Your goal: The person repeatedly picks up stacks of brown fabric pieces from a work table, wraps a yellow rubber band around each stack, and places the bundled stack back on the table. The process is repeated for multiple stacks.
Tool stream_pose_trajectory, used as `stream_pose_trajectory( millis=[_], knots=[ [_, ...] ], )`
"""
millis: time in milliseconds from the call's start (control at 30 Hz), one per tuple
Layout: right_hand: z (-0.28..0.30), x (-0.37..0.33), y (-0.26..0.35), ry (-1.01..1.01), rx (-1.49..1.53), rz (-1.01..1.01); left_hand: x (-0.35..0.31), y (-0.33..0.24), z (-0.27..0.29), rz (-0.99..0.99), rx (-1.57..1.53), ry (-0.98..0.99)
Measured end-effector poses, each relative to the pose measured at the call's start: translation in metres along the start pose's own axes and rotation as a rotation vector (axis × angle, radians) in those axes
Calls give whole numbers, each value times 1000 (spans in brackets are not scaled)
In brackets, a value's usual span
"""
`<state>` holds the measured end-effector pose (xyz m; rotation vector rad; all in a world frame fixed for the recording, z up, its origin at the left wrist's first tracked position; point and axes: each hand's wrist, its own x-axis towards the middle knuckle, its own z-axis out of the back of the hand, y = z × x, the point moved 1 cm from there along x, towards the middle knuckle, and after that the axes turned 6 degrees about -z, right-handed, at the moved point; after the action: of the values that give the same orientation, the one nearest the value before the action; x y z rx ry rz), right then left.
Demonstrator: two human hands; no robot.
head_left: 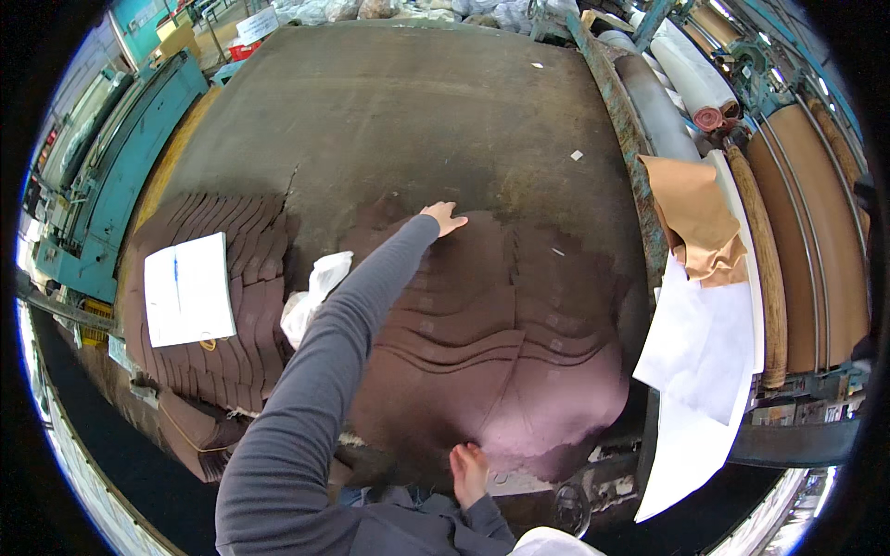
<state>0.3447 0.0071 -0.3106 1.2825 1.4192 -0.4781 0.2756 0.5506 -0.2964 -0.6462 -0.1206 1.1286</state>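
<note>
Overlapping dark brown sheets, leather-like [445,324], with wavy edges lie in front of me in two adjoining columns. My left hand [445,219] is stretched far across them, fingers extended and apart, at their far edge. By the near edge, close to my body, is my right hand [470,471]. Its fingers are loosely bent, and nothing shows in them. Left of my left forearm lies a crumpled white bundle [320,289]. Beyond it a second stack of brown pieces [264,320] is fanned out, with a white paper sheet [190,289] on top.
A worn table [389,111] stretches away from me. A metal rail [616,139] runs along its right side, near white paper [695,371], a tan piece [691,208] and fabric rolls [691,79]. At the left stands a teal machine [120,176].
</note>
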Motion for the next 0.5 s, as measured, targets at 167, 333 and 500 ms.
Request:
stream_pose_trajectory(
  millis=[167,333,500],
  knots=[
    [-6,-11,-2,254,213,-140,9,-16,31,-22,-363,125],
    [-49,-15,0,514,271,-97,-95,-67,79,-260,149,419],
    [-109,-15,18,600,266,11,-227,-109,127,-427,219,360]
  ],
)
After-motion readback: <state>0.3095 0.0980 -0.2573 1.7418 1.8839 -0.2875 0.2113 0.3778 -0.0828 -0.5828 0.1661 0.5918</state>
